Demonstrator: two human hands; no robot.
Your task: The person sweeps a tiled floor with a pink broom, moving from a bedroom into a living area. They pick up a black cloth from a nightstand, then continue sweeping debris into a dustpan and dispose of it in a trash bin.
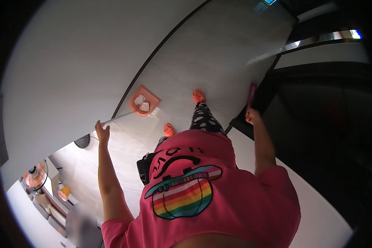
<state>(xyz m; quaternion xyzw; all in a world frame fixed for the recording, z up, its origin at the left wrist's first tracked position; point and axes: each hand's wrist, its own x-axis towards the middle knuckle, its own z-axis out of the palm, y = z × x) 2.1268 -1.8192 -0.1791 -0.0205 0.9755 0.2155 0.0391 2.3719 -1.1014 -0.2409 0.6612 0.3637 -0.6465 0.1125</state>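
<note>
My left hand (102, 132) grips the upper end of a pale metal handle (121, 117). The handle runs down to a salmon-pink dustpan (152, 98), which rests on the grey tiled floor beside the wall. Two crumpled pieces of white paper (144, 106) lie inside the pan. On the other side, my right hand (253, 116) is closed around a long magenta object (251, 94), which points away from me next to the dark doorway. That object is dim and blurred, so its kind is unclear.
A pale wall (90, 55) with a black skirting strip (161, 51) runs along the left. Dark furniture or an opening (316, 124) fills the right. At the lower left are a dark object with a cord (82, 141), an orange electric fan (35, 176) and a yellow object (65, 190).
</note>
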